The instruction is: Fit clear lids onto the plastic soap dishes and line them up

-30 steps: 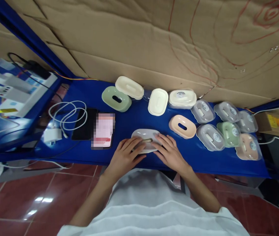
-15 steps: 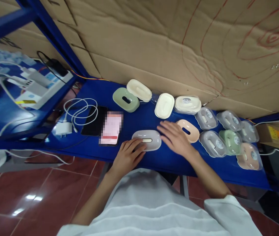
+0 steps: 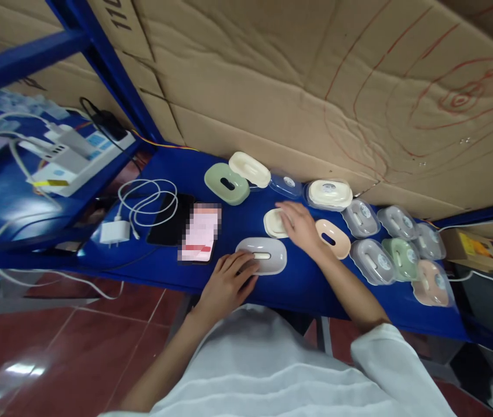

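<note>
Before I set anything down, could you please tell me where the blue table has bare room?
The blue table is bare between the phone and the cream piece in the right hand, and between the grey dish and the right forearm. The right end is crowded with clear-covered dishes.

Phone [image 3: 205,229] lies left of the nearest dish [image 3: 276,259], cardboard [image 3: 246,75] behind

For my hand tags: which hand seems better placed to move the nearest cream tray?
Probably the right hand: it overlaps the cream tray, while the left hand is over the nearest grey dish.
</note>
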Available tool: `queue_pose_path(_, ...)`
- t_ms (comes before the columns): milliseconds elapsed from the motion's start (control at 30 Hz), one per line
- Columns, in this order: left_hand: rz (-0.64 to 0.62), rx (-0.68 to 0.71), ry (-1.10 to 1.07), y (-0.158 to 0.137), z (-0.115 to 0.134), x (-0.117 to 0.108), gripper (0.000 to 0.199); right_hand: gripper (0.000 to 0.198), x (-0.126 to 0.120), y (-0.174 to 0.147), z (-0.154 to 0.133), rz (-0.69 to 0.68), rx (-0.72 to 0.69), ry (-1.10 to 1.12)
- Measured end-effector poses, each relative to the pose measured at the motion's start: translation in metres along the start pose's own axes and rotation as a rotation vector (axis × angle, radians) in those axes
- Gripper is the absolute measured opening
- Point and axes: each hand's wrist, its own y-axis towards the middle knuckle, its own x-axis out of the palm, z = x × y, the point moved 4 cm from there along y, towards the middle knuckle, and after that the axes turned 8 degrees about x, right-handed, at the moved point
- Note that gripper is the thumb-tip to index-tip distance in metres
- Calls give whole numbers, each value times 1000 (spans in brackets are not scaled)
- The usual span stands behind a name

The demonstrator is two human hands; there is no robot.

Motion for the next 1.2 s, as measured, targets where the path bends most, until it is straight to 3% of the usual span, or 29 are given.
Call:
queue_pose_path(67,-19,13,-8,1,0,1,27,50,-3,27,20,44,97,-91)
queue_pose_path(200,-9,32,-28,-2,2,-1,33,68,-2,60,42,-23,190,-263)
queue_pose_path(367,75,-107,-88,-6,-3,-4,50,84,-1,66,44,-65,205,-285)
queue_pose_path(467,52,-183,-192,-5,-8,-1,56,79,-7,65,41,-92,190,-187)
queue_pose_path(567,40,-241,-289,-4,-14,2,70,71,-24,47,30,-17,165,-125)
queue_pose_path(667,44,-279,-338,-4,-20,3,86,69,-38,-1,8,68,64,-44)
queue_pose_path(800,2,-313,-353,1,-24,7,100,67,-23,-80,-24,-57,-125,66)
queue_pose_path(867,-25,-304,-381,7,-25,9,102,64,-10,-104,-32,-119,-165,44)
queue_pose_path(1000,-44,-276,-436,15,-28,12,98,64,4,-115,-33,-134,-185,-7)
queue_pose_path(1200,-43,-240,-452,15,-32,13,86,64,1,-108,-33,-177,-252,-75)
